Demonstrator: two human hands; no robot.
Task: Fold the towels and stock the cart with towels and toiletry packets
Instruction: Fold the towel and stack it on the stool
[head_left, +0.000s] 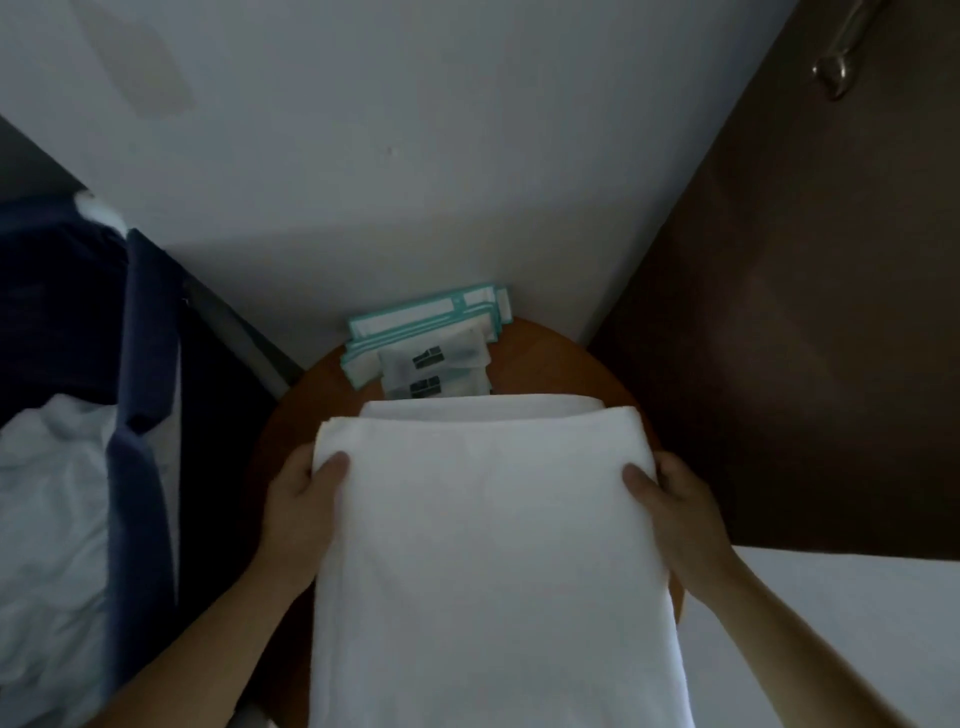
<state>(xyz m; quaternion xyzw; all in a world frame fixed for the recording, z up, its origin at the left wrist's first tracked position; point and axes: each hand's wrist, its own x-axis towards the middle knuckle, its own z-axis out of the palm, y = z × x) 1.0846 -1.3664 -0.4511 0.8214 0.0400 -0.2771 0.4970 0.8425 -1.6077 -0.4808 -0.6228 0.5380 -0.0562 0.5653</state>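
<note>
Dim corner, round wooden tabletop (561, 358) mid-frame | left hand (304, 512) and right hand (680, 512) grip folded white towel (483, 545) edges, thumbs on top | toiletry packets (431, 338) behind

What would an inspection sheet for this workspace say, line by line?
Surface: round wooden table, mostly covered.
Job's things: folded white towel held over the table; toiletry packets stacked at the far edge against the wall.
Clutter: nothing seen.
Grippers: left hand and right hand each grip a towel side, thumbs on top.
Cables: nothing seen.
Surroundings: blue fabric bin with crumpled white linen to the left; dark door with metal handle to the right.
</note>
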